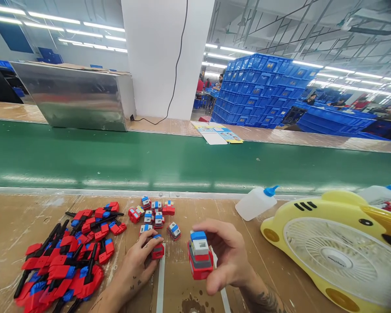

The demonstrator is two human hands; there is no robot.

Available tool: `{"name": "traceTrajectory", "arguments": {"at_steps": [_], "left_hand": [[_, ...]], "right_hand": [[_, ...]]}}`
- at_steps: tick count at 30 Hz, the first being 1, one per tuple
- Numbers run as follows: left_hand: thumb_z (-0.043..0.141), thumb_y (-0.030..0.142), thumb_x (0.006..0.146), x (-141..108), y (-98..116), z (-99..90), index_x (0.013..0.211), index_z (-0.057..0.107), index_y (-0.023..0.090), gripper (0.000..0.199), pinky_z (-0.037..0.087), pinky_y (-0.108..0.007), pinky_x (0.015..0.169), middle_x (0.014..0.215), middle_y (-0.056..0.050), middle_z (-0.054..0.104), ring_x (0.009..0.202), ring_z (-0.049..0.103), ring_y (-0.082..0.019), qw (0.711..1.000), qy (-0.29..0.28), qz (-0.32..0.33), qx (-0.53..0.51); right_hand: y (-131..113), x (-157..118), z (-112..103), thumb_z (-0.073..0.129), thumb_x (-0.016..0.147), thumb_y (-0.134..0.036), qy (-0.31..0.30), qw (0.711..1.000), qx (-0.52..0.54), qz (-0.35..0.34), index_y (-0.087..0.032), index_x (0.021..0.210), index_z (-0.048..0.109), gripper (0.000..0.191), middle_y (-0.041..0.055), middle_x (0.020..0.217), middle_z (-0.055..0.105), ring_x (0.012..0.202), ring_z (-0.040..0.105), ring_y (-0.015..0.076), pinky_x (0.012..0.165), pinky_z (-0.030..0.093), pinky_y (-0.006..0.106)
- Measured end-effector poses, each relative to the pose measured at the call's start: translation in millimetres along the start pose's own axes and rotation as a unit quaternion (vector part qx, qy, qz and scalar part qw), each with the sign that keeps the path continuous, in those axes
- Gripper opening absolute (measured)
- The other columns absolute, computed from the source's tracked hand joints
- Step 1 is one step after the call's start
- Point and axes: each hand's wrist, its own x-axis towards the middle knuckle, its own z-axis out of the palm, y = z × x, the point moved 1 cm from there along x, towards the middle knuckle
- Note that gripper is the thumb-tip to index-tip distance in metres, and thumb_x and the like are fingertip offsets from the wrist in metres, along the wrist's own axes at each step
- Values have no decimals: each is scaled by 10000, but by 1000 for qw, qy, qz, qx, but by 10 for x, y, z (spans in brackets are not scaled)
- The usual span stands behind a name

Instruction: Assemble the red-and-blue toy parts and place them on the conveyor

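My right hand (228, 256) holds a small toy piece (200, 256) between thumb and fingers, raised above the table. This piece has a red base, a grey band, a white upper part and a blue top. My left hand (138, 263) is closed around a similar red toy piece (157, 251), its upper side partly hidden by the fingers. Just beyond that hand stands a cluster of similar pieces (158, 219). One single piece (173, 231) sits a little apart, between my hands.
At left lies a heap of red, blue and black parts (65, 261). A white bottle with a blue cap (256, 203) and a yellow fan (329, 256) occupy the right. Beyond the cardboard-covered table (127, 300) runs a green belt (156, 158), with blue crates (250, 95) behind.
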Motion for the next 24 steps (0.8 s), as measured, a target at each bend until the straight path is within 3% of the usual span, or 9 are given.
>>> {"name": "traceTrajectory", "arguments": {"at_steps": [5, 10, 12, 15, 17, 22, 24], "left_hand": [[521, 52, 748, -18, -26, 23, 1364, 510, 256, 649, 522, -328, 994, 1355, -103, 530, 1197, 605, -230, 1000, 2, -2, 4], [536, 60, 714, 11, 5, -9, 1244, 611, 231, 561, 539, -320, 964, 1281, -108, 585, 1136, 639, -236, 1000, 12, 13, -9], [540, 66, 705, 18, 9, -15, 1235, 621, 231, 561, 543, -323, 957, 1282, -111, 593, 1135, 641, -243, 1000, 14, 12, -11], [548, 75, 707, 10, -19, 3, 1232, 632, 239, 556, 543, -327, 960, 1289, -109, 599, 1148, 638, -253, 1000, 20, 9, -9], [555, 78, 706, -2, -52, 27, 1238, 634, 254, 566, 543, -331, 963, 1297, -99, 600, 1153, 637, -257, 1000, 24, 11, -7], [549, 68, 712, -19, -102, 63, 1247, 627, 261, 574, 542, -330, 962, 1313, -89, 594, 1156, 634, -254, 1000, 22, 9, 6], [541, 68, 723, -16, -99, 62, 1248, 622, 265, 566, 537, -330, 968, 1321, -85, 586, 1160, 632, -247, 1000, 17, 9, 12]], "right_hand": [[86, -64, -2, 839, 364, -739, 20, 999, 18, 21, -203, 1055, 707, 885, 42, 774, 681, 575, 586, 161, 520, 523, 272], [-12, -13, 50, 905, 380, -638, 11, 991, 107, 83, -203, 1042, 689, 821, 66, 851, 688, 671, 629, 186, 578, 542, 284], [-77, 17, 97, 891, 464, -602, -22, 964, 227, 138, -206, 1085, 652, 775, 81, 890, 693, 672, 648, 187, 562, 542, 282], [-144, 26, 179, 754, 608, -629, -59, 880, 417, 220, -227, 1124, 587, 675, 71, 862, 683, 523, 607, 139, 411, 470, 223], [-150, 3, 220, 608, 709, -663, -51, 838, 478, 256, -234, 1098, 569, 581, 49, 826, 661, 405, 521, 88, 309, 371, 173], [-52, -115, 263, 240, 919, -634, 10, 792, 539, 287, -245, 1099, 540, 524, 3, 804, 619, 210, 275, 6, 169, 63, 140], [15, -169, 271, 185, 935, -643, 15, 782, 552, 290, -258, 1118, 523, 544, -13, 815, 616, 175, 211, -11, 159, 21, 145]]}}
